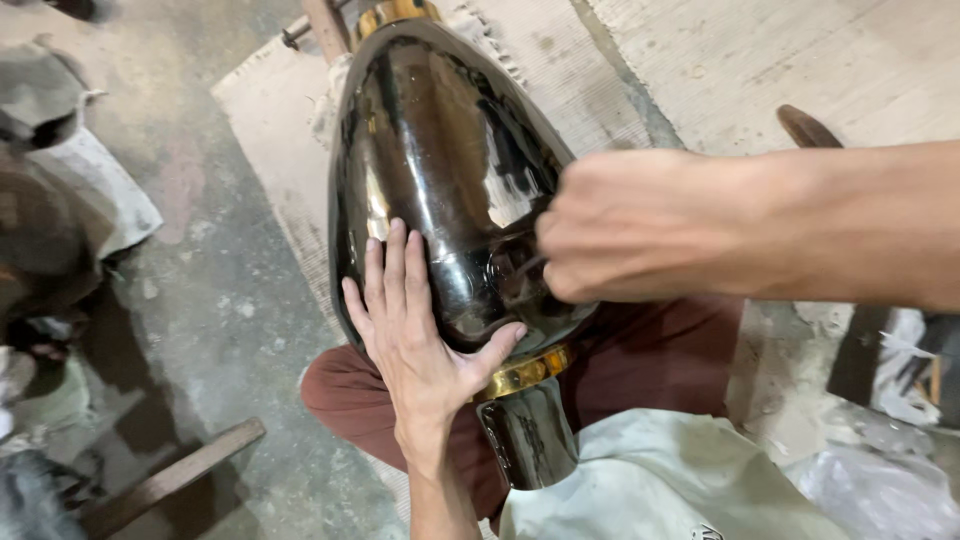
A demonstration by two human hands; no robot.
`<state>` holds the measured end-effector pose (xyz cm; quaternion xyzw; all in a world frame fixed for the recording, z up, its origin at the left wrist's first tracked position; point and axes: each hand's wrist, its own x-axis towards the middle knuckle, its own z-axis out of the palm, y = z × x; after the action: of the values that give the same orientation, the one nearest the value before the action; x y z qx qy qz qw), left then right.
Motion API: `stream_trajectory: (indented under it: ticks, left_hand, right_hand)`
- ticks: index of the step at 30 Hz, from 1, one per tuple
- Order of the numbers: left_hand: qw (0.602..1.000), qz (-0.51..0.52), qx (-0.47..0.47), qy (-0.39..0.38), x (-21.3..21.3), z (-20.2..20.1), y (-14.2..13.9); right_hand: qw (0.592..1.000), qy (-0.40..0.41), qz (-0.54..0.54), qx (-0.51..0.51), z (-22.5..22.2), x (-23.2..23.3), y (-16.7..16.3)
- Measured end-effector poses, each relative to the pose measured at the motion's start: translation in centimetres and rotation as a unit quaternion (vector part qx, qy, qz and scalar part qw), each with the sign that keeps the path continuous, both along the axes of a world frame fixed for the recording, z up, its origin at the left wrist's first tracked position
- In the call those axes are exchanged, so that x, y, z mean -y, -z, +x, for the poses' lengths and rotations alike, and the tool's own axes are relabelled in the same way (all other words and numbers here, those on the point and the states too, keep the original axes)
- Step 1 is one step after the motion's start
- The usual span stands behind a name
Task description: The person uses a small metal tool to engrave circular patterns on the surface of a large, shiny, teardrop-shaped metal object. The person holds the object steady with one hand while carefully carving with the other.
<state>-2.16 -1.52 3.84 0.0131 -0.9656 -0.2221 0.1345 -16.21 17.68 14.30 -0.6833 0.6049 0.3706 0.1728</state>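
big shiny black vase [440, 150] – laid long-ways across the lap, gold ring [525, 372] near the narrow end | left hand [415, 335] – spread wide and flat, pressed on the vase's lower side | right hand [625, 228] – curled tight against the vase's right side; what is held cannot be told | grey floor [220, 300] is seen below

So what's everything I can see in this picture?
vase: one, glossy black, lying across the lap, centre
gold bands: two, gold, one at each end of the vase
trousers: one pair, dark red, beneath the vase
cloth: one, pale grey, bottom right
mat: one, worn beige, on the floor behind the vase
wooden plank: one, brown, bottom left
plastic wrap: one heap, clear, bottom right
left hand: one, flat on the vase
right hand: one, closed, pressed to the vase's side
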Motion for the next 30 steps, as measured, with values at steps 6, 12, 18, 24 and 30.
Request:
stream_trajectory:
  ticks: [6,12,18,24,30]
  left_hand:
    - [0.998,-0.045,-0.005,-0.036,-2.4,0.1,0.3]
    - [0.993,-0.105,0.014,-0.058,-8.4,-1.6,1.0]
    - [0.984,-0.137,0.021,-0.108,-11.1,-3.3,1.3]
    - [0.982,-0.141,0.005,-0.128,-11.6,-3.7,1.6]
    - [0.981,-0.144,-0.008,-0.128,-11.9,-3.7,1.6]
  right_hand:
    - [0.825,0.511,-0.083,0.226,0.4,-7.6,4.1]
    - [0.646,0.535,-0.462,0.289,2.7,-12.9,10.2]
    - [0.574,0.655,-0.386,0.303,3.5,-13.1,10.7]
    - [0.563,0.521,-0.543,0.341,2.7,-13.5,9.8]
    - [0.613,0.495,-0.532,0.31,1.7,-13.7,9.5]
